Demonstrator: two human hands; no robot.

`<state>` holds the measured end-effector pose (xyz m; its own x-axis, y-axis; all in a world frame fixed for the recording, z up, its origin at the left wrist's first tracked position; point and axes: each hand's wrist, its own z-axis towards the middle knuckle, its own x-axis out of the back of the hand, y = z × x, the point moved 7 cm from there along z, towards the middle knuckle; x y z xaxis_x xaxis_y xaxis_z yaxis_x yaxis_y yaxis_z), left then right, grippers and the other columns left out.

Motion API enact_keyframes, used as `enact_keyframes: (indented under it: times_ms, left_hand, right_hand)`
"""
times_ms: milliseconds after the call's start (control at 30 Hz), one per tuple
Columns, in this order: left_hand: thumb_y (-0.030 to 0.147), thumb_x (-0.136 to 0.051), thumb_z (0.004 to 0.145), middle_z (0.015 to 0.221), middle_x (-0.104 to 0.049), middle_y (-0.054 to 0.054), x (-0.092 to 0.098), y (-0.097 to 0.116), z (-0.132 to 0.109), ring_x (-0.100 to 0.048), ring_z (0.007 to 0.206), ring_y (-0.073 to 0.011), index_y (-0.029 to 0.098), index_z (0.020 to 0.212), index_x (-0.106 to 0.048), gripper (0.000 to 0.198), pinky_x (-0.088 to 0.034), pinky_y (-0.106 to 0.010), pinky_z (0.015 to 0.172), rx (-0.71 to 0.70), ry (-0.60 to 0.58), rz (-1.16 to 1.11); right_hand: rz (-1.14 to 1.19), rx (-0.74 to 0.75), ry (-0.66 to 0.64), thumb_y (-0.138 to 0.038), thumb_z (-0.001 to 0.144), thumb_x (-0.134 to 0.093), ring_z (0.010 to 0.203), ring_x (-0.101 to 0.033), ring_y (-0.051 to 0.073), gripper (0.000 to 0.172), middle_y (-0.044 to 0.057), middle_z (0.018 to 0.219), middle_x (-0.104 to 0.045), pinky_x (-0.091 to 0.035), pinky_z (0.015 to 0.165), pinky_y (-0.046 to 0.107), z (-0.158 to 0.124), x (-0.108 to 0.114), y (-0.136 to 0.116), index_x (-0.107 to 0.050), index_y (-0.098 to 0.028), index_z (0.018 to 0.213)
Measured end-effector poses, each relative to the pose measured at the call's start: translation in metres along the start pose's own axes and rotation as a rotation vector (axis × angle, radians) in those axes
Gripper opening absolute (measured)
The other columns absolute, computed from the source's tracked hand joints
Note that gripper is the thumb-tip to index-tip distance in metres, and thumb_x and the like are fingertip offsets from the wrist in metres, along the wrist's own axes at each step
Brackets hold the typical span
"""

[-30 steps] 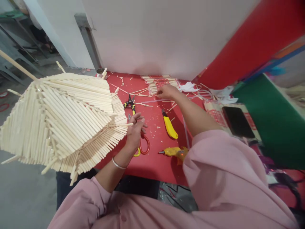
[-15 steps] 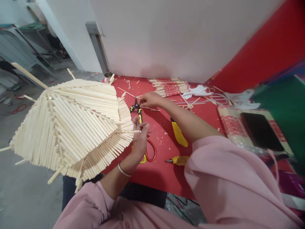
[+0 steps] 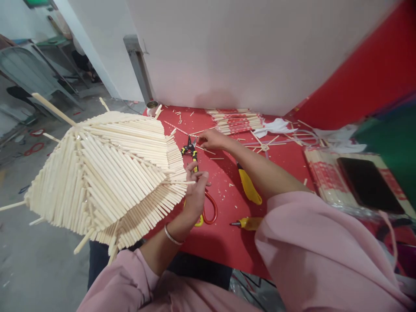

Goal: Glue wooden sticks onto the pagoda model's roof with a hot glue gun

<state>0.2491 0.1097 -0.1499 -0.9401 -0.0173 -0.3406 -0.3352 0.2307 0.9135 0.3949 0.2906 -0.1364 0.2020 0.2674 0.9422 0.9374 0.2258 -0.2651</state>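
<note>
A large pointed roof-like model made of pale wooden sticks (image 3: pixel 123 169) fills the left side, with longer sticks jutting from its peak and corners. My left hand (image 3: pixel 196 193) is at its right edge, palm turned up and fingers apart; one protruding stick end crosses in front of the palm. Over the red table, my right hand (image 3: pixel 212 139) reaches down with bent, closed fingers among thin loose sticks (image 3: pixel 206 150). What its fingertips pinch, if anything, is hidden. Cutting pliers with black and yellow handles (image 3: pixel 194 154) lie just left of that hand.
Red-handled scissors (image 3: pixel 211 208), a yellow-handled tool (image 3: pixel 249 186) and a yellow glue gun or similar pointed tool (image 3: pixel 248 223) lie on the red table (image 3: pixel 214 242). Packed sticks (image 3: pixel 238 121) are by the wall. A dark phone (image 3: pixel 368 184) rests on another stick pack.
The whole view has shifted slightly, so everything appears a little further right and lower. Both hands keep nearly the same places relative to the model and the pliers.
</note>
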Motion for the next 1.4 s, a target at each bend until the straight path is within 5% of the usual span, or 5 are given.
enact_keyframes:
  times_ms: [200, 933, 1400]
  left_hand:
    - [0.036, -0.07, 0.08, 0.088, -0.062, 0.002, -0.001, 0.0, 0.0, -0.06, 0.062, -0.0097, 0.025, 0.126, -0.05, 0.051, -0.047, -0.022, 0.058, 0.007, 0.007, -0.014]
    - [0.04, -0.072, 0.078, 0.082, -0.062, 0.003, -0.001, -0.004, 0.005, -0.057, 0.06, -0.0087, 0.021, 0.121, -0.051, 0.051, -0.048, -0.023, 0.063, -0.02, -0.009, -0.047]
    - [0.033, -0.074, 0.078, 0.094, -0.062, -0.001, -0.003, -0.002, 0.0, -0.058, 0.071, -0.0102, 0.022, 0.115, -0.059, 0.041, -0.05, -0.021, 0.064, -0.031, -0.054, -0.033]
  right_hand:
    - [0.023, -0.061, 0.013, -0.02, 0.088, -0.061, 0.09, -0.07, 0.017, 0.031, 0.008, 0.103, -0.08, -0.045, 0.076, 0.022, -0.001, 0.0, 0.007, -0.078, -0.017, 0.112]
    - [-0.129, -0.076, -0.04, -0.022, 0.074, -0.073, 0.092, -0.072, 0.023, 0.024, 0.005, 0.1, -0.081, -0.043, 0.068, 0.026, -0.006, 0.004, -0.011, -0.081, -0.028, 0.096]
    - [-0.138, -0.086, 0.02, -0.036, 0.089, -0.066, 0.093, -0.069, 0.021, 0.027, 0.007, 0.106, -0.079, -0.043, 0.073, 0.026, -0.02, 0.017, -0.015, -0.078, -0.025, 0.11]
